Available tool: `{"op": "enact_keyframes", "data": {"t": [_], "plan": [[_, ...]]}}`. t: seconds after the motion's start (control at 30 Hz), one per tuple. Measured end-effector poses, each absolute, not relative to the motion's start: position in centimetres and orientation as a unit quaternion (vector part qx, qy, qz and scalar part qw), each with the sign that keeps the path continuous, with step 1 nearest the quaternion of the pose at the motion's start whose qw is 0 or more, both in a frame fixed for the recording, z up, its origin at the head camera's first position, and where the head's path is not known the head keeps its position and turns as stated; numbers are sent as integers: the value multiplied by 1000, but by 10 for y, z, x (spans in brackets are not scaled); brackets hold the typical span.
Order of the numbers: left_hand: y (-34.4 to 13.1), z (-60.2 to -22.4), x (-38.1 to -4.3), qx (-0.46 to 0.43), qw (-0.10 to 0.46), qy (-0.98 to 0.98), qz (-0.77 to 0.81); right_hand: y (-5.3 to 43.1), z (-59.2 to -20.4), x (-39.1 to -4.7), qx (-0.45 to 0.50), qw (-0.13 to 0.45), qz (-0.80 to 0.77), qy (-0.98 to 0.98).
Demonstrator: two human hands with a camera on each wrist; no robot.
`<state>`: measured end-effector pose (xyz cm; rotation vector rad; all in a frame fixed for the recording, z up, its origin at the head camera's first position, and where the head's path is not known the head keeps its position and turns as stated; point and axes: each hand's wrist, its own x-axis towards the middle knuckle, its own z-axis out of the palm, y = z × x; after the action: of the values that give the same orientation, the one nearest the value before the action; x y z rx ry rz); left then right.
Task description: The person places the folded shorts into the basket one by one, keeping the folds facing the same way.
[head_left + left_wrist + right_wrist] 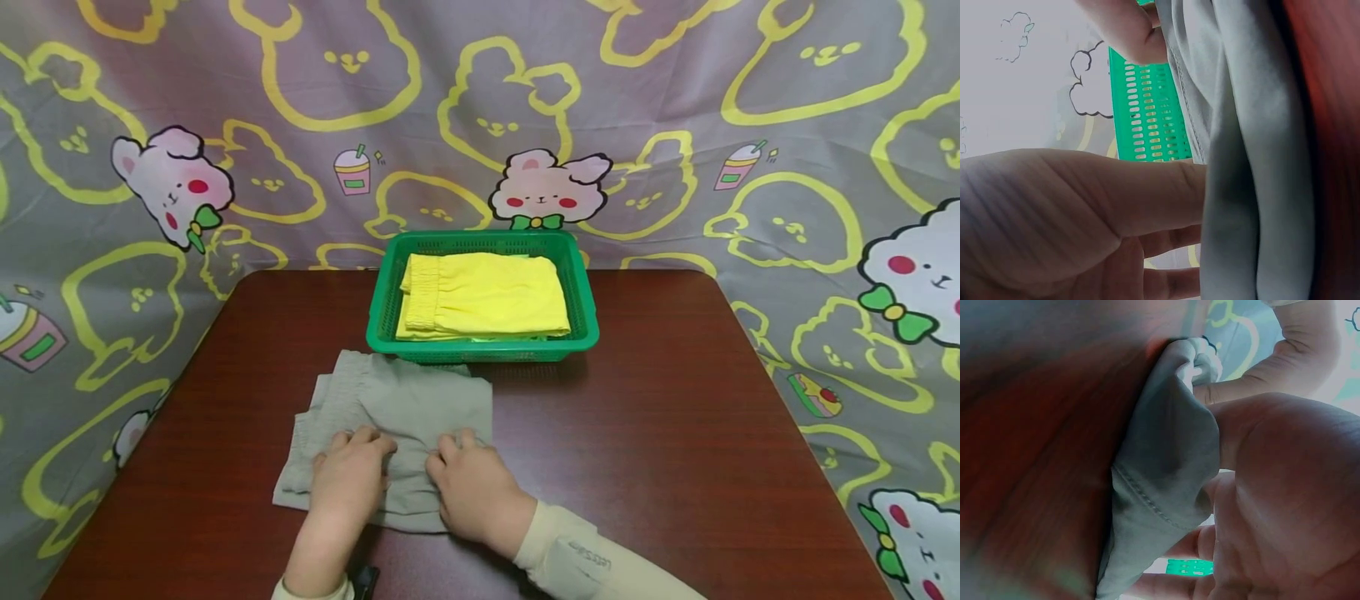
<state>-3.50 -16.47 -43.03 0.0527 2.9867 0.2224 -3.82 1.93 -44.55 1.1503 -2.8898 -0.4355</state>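
Observation:
A pair of folded grey shorts [420, 392] lies on the table in front of the basket, its elastic waistband toward the left. My left hand [347, 479] presses on the cloth near the waistband, fingertips down. On the right part of the shorts rests my right hand [480, 487], fingers spread over wrinkled fabric. In the left wrist view the thumb of my left hand [1097, 206] meets the layered grey cloth [1272, 162]. The right wrist view has my right hand [1291, 481] with thumb and fingers against a raised fold [1166, 437].
A green plastic basket [581, 329] stands at the back of the table, with folded yellow shorts [495, 292] in it. The dark reddish-brown table [660, 433] extends to both sides. A patterned cloth [637, 108] hangs behind and beside the table.

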Motion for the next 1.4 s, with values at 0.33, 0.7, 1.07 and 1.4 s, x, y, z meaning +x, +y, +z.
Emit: {"op": "enact_keyframes", "data": {"t": [0.33, 0.7, 1.07, 1.4], "plan": [[-156, -430, -35, 28, 62, 995, 75, 30, -446, -39, 369, 7, -123, -921], [-144, -429, -34, 33, 45, 996, 65, 43, -443, -38, 372, 16, -89, -924], [-131, -429, -33, 41, 44, 996, 61, 58, -447, -41, 379, 22, -84, -921], [-122, -432, -33, 46, 43, 997, 52, 68, -446, -42, 381, 15, -59, -923]]}}
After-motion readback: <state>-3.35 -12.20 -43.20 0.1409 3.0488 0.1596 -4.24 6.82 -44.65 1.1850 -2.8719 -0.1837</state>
